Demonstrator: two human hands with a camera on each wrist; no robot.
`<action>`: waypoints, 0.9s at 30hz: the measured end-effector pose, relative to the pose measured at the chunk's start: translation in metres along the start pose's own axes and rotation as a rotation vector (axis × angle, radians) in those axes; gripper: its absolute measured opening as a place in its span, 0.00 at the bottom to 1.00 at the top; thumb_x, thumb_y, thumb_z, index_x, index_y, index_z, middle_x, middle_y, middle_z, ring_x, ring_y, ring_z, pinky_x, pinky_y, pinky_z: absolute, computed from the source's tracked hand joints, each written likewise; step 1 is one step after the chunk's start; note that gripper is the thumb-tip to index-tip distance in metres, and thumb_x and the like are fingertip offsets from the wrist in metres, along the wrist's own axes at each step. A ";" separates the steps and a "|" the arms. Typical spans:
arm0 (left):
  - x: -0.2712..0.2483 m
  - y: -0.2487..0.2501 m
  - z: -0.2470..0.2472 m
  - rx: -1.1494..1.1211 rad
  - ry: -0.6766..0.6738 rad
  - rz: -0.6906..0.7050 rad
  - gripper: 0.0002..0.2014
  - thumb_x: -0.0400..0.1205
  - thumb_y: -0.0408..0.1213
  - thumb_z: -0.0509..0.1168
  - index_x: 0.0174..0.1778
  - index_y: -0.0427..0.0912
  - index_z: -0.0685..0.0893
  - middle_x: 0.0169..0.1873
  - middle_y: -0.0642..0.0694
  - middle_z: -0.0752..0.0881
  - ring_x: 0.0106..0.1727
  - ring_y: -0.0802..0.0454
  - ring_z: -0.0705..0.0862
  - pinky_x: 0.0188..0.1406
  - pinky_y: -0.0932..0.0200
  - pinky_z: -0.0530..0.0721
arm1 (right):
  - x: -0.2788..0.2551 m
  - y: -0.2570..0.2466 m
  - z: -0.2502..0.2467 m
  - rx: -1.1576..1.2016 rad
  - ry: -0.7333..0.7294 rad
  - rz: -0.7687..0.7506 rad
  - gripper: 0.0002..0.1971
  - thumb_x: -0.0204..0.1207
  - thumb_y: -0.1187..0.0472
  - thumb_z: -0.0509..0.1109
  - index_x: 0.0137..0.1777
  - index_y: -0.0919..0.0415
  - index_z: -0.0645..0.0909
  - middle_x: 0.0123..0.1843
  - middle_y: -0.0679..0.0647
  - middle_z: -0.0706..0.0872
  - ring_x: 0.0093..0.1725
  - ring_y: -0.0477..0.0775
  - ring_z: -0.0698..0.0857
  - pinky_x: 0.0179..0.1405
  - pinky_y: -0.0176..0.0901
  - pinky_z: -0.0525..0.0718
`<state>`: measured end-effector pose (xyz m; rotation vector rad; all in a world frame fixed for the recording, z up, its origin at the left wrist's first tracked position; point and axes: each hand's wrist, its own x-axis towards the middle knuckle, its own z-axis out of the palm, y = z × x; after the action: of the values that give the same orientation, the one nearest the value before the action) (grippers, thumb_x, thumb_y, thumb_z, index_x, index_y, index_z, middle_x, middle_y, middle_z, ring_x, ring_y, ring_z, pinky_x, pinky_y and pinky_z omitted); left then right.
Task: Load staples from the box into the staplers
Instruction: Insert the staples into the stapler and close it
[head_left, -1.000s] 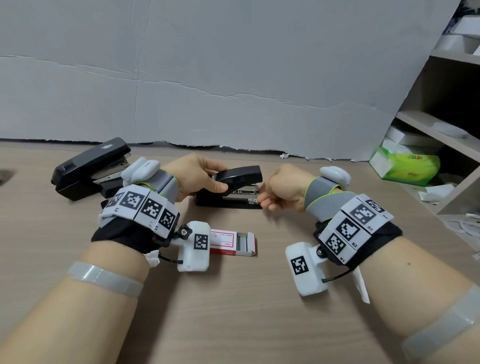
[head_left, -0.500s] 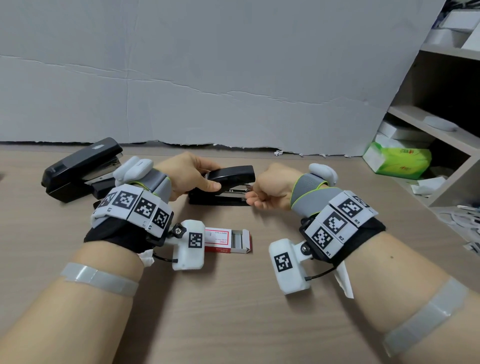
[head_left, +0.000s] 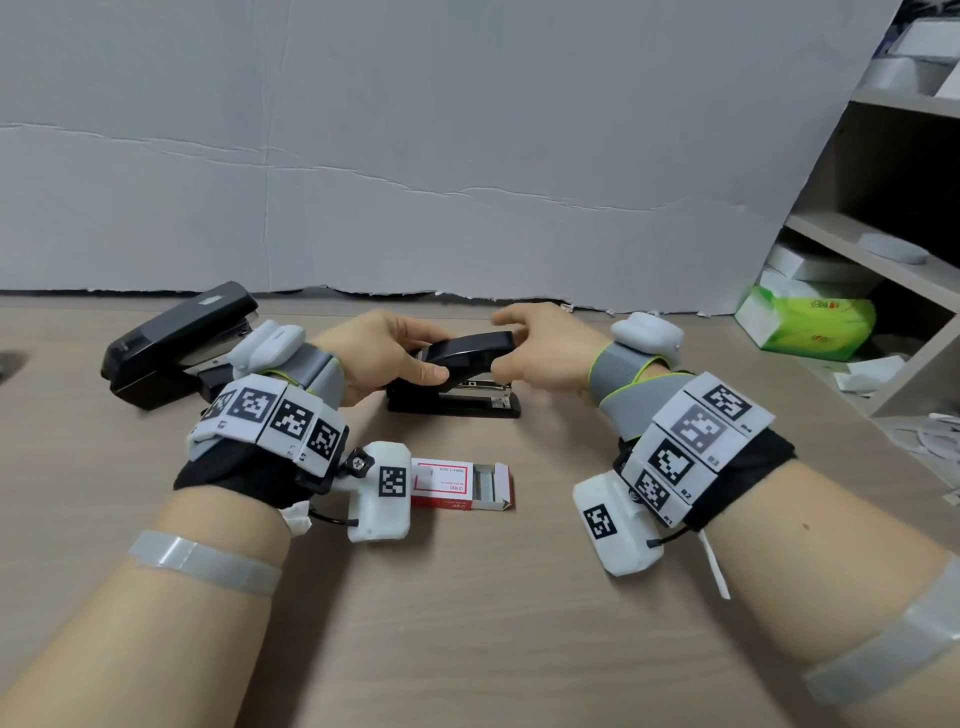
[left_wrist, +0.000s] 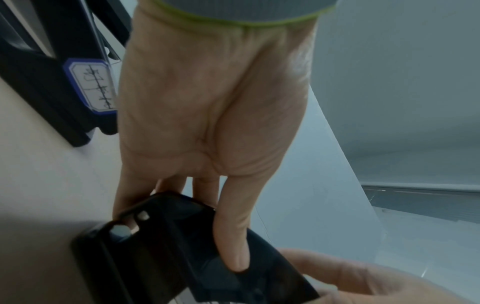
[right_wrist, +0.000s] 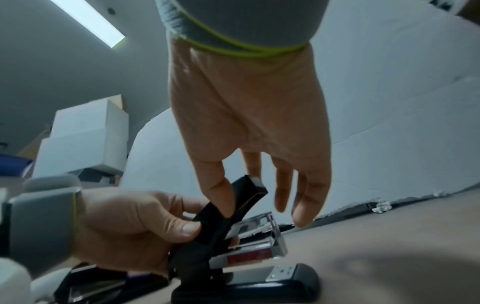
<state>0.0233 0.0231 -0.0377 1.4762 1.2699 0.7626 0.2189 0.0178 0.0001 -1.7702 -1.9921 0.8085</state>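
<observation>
Nearest, lower centre of the head view: staple box on the worktop, end flap open, strips visible inside.

Behind it, mid-frame: small stapler, base flat on the worktop. Left hand curled round its rear end, thumb on the cover. Right hand pinches the raised cover at the front; metal channel exposed beneath.

Far left: second stapler, untouched.

Judgement: midway through the small stapler; whether its channel holds staples, cannot tell.

Head camera looking forward and down over the desk, wrist cameras peering close along each palm, all three sharing the small black stapler.
</observation>
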 end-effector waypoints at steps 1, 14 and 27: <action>0.000 0.000 0.001 0.005 -0.001 0.009 0.20 0.76 0.22 0.72 0.62 0.42 0.88 0.52 0.38 0.90 0.48 0.45 0.86 0.62 0.53 0.82 | 0.000 -0.001 0.002 -0.031 -0.007 -0.053 0.26 0.68 0.64 0.75 0.68 0.55 0.81 0.53 0.54 0.86 0.44 0.54 0.83 0.38 0.40 0.83; 0.004 0.009 -0.010 -0.034 0.302 0.024 0.15 0.77 0.33 0.74 0.60 0.46 0.87 0.56 0.47 0.89 0.59 0.52 0.86 0.56 0.59 0.76 | 0.024 0.027 -0.016 -0.321 0.329 0.174 0.15 0.60 0.50 0.78 0.29 0.58 0.77 0.28 0.54 0.78 0.28 0.59 0.76 0.26 0.41 0.68; -0.003 0.020 -0.012 -0.018 0.339 0.074 0.09 0.78 0.35 0.73 0.54 0.46 0.88 0.51 0.45 0.91 0.55 0.46 0.88 0.65 0.46 0.84 | 0.024 0.023 -0.018 -0.361 0.427 0.261 0.28 0.64 0.43 0.73 0.59 0.59 0.75 0.61 0.60 0.76 0.61 0.67 0.77 0.52 0.54 0.77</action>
<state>0.0184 0.0244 -0.0146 1.4249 1.4596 1.1061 0.2444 0.0459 -0.0033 -2.2116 -1.7169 0.1094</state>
